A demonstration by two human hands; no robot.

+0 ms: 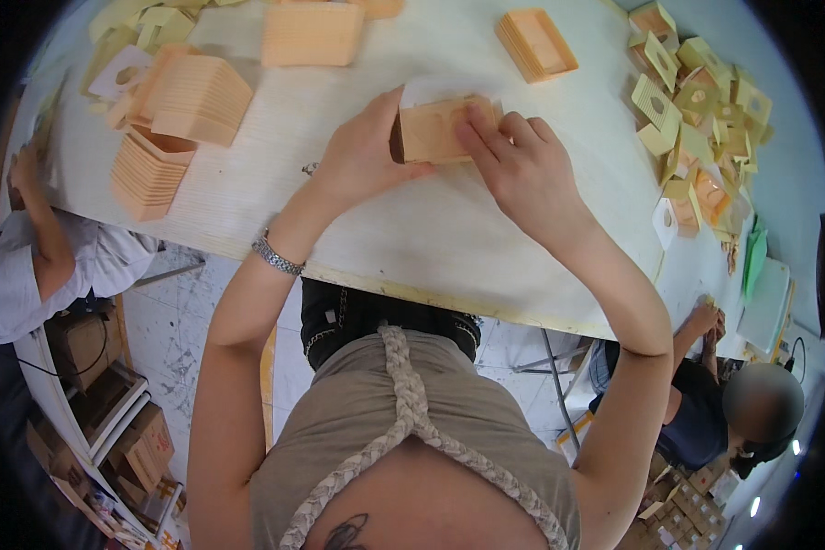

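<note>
1. Box (426, 137), tan, one: held above the table (376, 215), between both hands; dark face at left end, pale flap along far edge.
2. Left hand (362, 147), one: curved part-way round the box's left end, thumb along the near edge; has hold of it.
3. Right hand (532, 174), one: half-curled, thumb and forefinger on the box's right part; cannot tell whether they pinch or only press.
4. Tray stacks, nested, orange: one far left (202, 101), one just nearer (147, 183), one at far edge (312, 37), one smaller (536, 46) right of that.
5. Heap (697, 99), right: loose yellowish boxes, many with round holes, lying at mixed angles.
6. Yellow pieces (167, 27), far left corner; white holed piece (121, 73) beside them.
7. Progress, by judgement: heap appears done; the box in hand seems part-way; the nested stacks look left to do.
</note>
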